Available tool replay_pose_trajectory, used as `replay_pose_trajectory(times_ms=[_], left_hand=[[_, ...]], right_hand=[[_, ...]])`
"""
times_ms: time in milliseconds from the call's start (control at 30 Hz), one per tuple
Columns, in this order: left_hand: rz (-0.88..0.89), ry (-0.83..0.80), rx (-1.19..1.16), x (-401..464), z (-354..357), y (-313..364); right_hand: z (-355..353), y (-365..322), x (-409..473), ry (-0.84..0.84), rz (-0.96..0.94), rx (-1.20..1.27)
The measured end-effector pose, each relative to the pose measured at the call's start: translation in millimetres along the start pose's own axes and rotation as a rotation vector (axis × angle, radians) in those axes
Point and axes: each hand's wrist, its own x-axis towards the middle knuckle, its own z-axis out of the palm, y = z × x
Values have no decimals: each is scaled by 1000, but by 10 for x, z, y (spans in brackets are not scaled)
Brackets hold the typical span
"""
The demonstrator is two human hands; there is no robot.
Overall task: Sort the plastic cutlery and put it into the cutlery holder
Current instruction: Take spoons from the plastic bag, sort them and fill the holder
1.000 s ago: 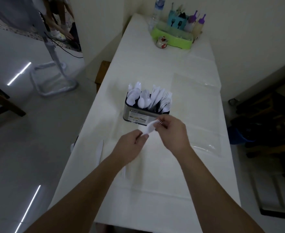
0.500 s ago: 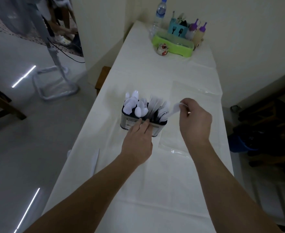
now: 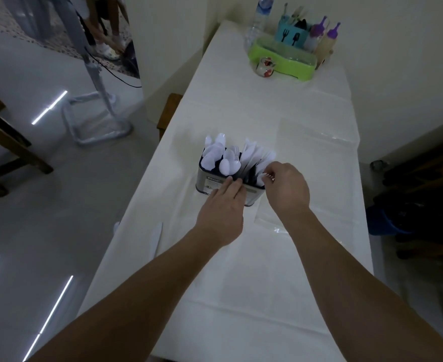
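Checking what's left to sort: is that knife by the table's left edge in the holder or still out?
Out. The knife lies flat on the table, apart from the cutlery holder.

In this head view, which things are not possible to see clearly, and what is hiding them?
- Cutlery holder, head view: the left hand covers much of its near wall; the label text is too small to read.
- White fork: the right hand pinches it; its handle is hidden behind the fingers and the holder's rim.
- Dividers inside the holder: hidden by packed cutlery.
- White knife at the table's left edge: dim, details unclear.
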Motion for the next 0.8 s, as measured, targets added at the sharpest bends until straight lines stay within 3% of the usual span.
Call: replay_pose_trajectory(times_ms=[167,333,433,567,667,800], left_hand=[[-37,183,-299,-154,-238,-203],[-405,324,-387,-703,-410,-590],[-701,320,-392,-1096,-326,-887],[-946,160,-340,-1538,-202,-1064],[-1010,47,-317,-1713,-145,-1025],[-972,-68,-262,-1766,-70,-953]], right_hand=[[3,-49,-178,112,-4,93],[123,-272,-663,271,-109,192],[298,-461,-966,164,-140,238],[648,-651,-1297,-104,-100,229],[910,-742,-1508,-270,-34,202],[1140,-808,-1747,-354,127,201]])
